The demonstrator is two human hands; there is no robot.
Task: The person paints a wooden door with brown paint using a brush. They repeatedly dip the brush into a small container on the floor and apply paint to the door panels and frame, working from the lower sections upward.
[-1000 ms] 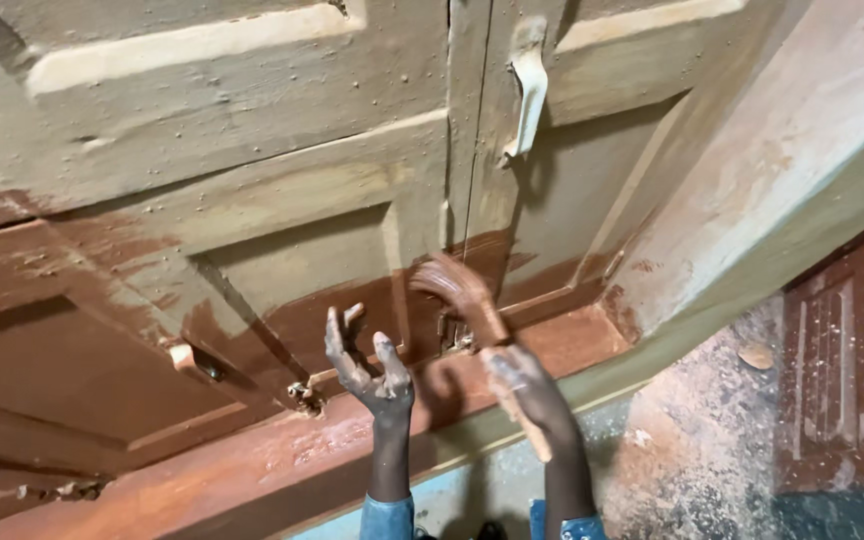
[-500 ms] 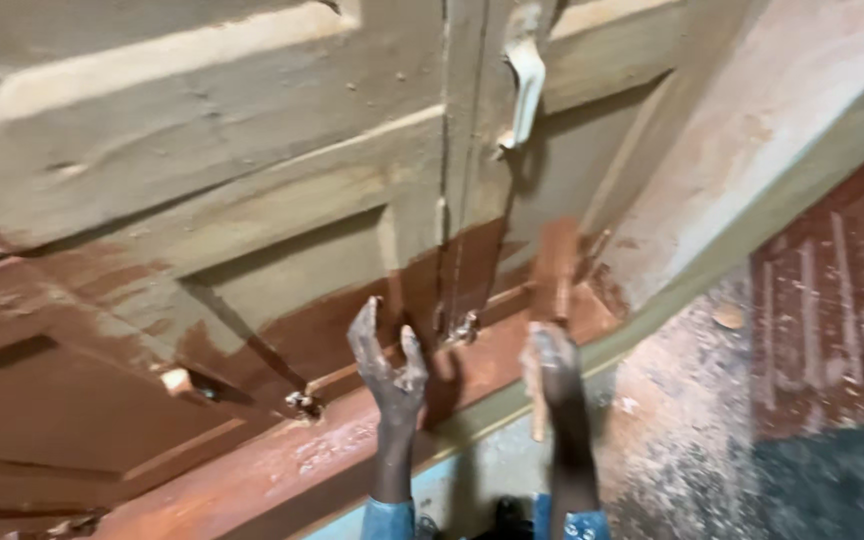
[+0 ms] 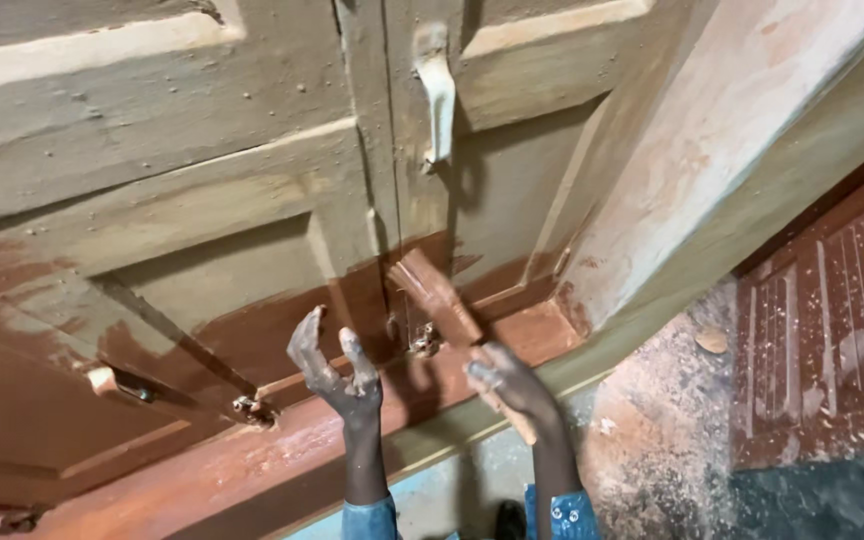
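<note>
Count of things at the door
Two hands (image 3: pixel 347 375) (image 3: pixel 507 385), one paintbrush (image 3: pixel 442 295), one door handle (image 3: pixel 439 95), two door leaves (image 3: pixel 152 200) (image 3: pixel 512 180).

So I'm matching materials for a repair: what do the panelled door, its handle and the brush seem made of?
Door: apparently wood, with raised panels, dull tan coat above, glossy wet reddish-brown below. Handle: probably metal, painted over pale. Brush in the right hand: flat, paint-coated, material unclear.

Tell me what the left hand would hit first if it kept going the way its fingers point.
Probably the brown-painted door panel just beyond the left hand; its open fingers point at it, though depth is unclear.
</note>
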